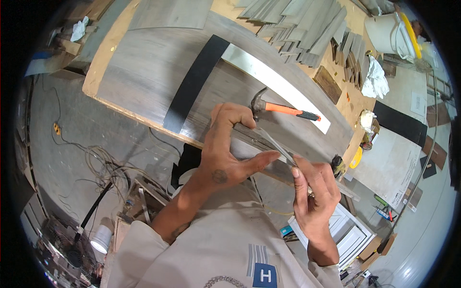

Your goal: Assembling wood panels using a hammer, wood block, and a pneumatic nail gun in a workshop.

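My left hand (pixel 225 144) curls its fingers over a narrow grey wooden strip (pixel 254 141), with the thumb stretched along its near side. Beside those fingertips is one end of a thin, light-coloured rod-like piece (pixel 276 144). My right hand (pixel 314 189) pinches the other end of it between thumb and fingers; its exact kind is hard to make out. Just beyond lies a claw hammer (pixel 283 108) with an orange and black handle, on a grey wood-grain panel (pixel 144 72). A black strip (pixel 197 84) and a white strip (pixel 278 79) meet at a corner on that panel.
Stacked grey planks (pixel 307 24) cover the table's far side. A white bucket (pixel 391 36), white gloves (pixel 374 79) and a brown wood block (pixel 327 82) are at the right. Coiled cables (pixel 103 161) lie on the floor at left; a white panelled piece (pixel 343 230) stands at lower right.
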Tool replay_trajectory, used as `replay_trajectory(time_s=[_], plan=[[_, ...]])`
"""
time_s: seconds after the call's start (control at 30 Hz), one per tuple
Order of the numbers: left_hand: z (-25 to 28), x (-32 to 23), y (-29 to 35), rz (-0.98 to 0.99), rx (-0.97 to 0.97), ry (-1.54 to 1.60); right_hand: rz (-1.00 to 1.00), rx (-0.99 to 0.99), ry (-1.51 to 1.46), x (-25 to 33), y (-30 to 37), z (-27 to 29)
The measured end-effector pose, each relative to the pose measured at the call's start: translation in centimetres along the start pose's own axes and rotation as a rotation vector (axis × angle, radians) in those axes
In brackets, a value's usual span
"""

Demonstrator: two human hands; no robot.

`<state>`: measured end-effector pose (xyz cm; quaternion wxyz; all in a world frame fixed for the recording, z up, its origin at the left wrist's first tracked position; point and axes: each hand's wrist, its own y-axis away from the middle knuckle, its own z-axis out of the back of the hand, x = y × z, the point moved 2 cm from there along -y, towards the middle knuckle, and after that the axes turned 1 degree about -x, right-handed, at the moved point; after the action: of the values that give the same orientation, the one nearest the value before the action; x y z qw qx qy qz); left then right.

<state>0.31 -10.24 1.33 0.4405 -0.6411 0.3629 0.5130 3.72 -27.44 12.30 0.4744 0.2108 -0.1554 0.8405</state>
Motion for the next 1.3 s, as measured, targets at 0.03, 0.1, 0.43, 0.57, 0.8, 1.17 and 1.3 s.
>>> replay_trajectory(time_s=[0.03, 0.1, 0.43, 0.57, 0.8, 1.17, 1.3], plan=[[0.1, -0.6, -0.3, 0.030, -0.027, -0.022, -0.029, -0.002, -0.002, -0.2, 0.1, 0.3], [0.3, -1.5, -0.6, 0.056, -0.050, -0.044, -0.041, -0.011, 0.023, -0.7, 0.1, 0.7], [2.4, -3.5, -2.2, -0.103, 0.160, -0.431, -0.284, 0.118, -0.241, -0.4, 0.3, 1.2], [3.8, -2.1, -3.2, -0.122, 0.361, -0.224, -0.316, 0.194, -0.455, 2.4, 1.6, -0.3], [4.4, -0.5, -4.6, 0.187, 0.580, 0.129, -0.559, 0.138, -0.696, 4.6, 3.4, -4.6], [3.7, 1.6, -7.5, -0.171, 1.087, 0.032, -0.900, -0.545, -0.268, 11.6, 1.8, -10.3], [4.2, 1.7, -7.0, -0.212, 1.093, 0.038, -0.970, -0.563, -0.082, 12.8, 1.0, -10.5]])
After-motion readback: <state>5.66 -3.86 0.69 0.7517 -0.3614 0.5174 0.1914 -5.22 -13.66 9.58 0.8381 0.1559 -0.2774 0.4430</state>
